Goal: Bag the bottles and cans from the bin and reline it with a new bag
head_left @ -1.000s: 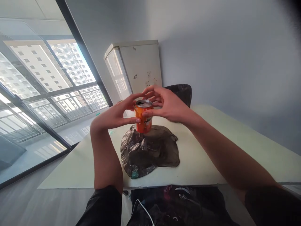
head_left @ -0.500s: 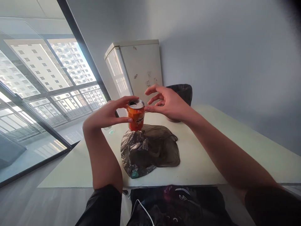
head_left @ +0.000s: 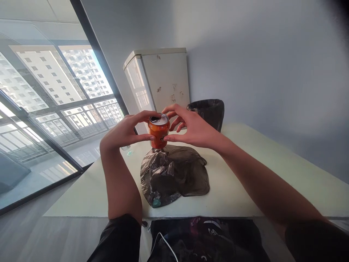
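Note:
An orange soda can (head_left: 158, 131) with an opened top stands upright between my two hands. My left hand (head_left: 124, 131) is closed round its left side, thumb in front and fingers behind near the rim. From the right, my right hand (head_left: 192, 127) pinches the can, with the thumb on its front and the fingertips at the back of the rim. Just in front of the can, a crumpled dark translucent plastic bag (head_left: 188, 174) lies on the pale table (head_left: 231, 200). Whether the can's base touches the table or bag, I cannot tell.
A bin lined with a black bag (head_left: 211, 114) stands behind my right hand. Farther back is a white fridge (head_left: 166, 78) against the wall. Small clear items (head_left: 127, 150) lie left of the can. A white cable (head_left: 168, 245) runs across my lap.
My right hand has moved left and closed on the can; before, its fingers were spread beside it. The can has turned a little, so its lettering shows less. The left hand keeps its grip.

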`<state>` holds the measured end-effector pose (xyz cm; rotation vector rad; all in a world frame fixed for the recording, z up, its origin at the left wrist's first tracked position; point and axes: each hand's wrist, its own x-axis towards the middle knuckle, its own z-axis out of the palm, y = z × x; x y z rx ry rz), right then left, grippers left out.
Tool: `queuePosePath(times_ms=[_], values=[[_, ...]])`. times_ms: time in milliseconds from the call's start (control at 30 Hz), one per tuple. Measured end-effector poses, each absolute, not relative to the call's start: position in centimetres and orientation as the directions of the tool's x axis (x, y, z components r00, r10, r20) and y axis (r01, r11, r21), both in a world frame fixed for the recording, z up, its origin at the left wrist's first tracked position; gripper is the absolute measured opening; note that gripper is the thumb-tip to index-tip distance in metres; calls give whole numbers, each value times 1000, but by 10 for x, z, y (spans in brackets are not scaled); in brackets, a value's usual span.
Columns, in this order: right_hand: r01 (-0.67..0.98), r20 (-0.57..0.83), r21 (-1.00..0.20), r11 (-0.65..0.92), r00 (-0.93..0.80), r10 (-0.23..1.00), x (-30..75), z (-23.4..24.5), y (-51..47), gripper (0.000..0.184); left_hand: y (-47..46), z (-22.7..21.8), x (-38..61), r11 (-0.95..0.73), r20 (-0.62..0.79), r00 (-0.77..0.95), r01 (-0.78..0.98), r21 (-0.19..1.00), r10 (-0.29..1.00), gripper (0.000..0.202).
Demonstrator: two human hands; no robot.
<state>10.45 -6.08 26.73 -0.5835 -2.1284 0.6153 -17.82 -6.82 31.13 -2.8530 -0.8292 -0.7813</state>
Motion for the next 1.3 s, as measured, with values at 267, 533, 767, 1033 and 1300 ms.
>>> queuePosePath(times_ms=[267, 533, 767, 1033, 1300], values=[[176, 609, -584, 792, -551, 571, 104, 267, -62, 65, -69, 310, -180, -861, 505, 729, 505, 61, 463, 69], [208, 599, -581, 787, -546, 586, 104, 269, -64, 65, -70, 310, -179, -848, 516, 701, 521, 102, 493, 73], [201, 601, -572, 796, -558, 573, 104, 268, -63, 62, -72, 311, -178, -854, 458, 742, 514, 81, 489, 64], [220, 608, -561, 798, -544, 578, 105, 268, -63, 66, -74, 312, -190, -819, 523, 681, 571, 60, 513, 66], [239, 613, -546, 803, -539, 577, 106, 267, -59, 65, -60, 306, -234, -685, 467, 540, 693, 225, 700, 72]])
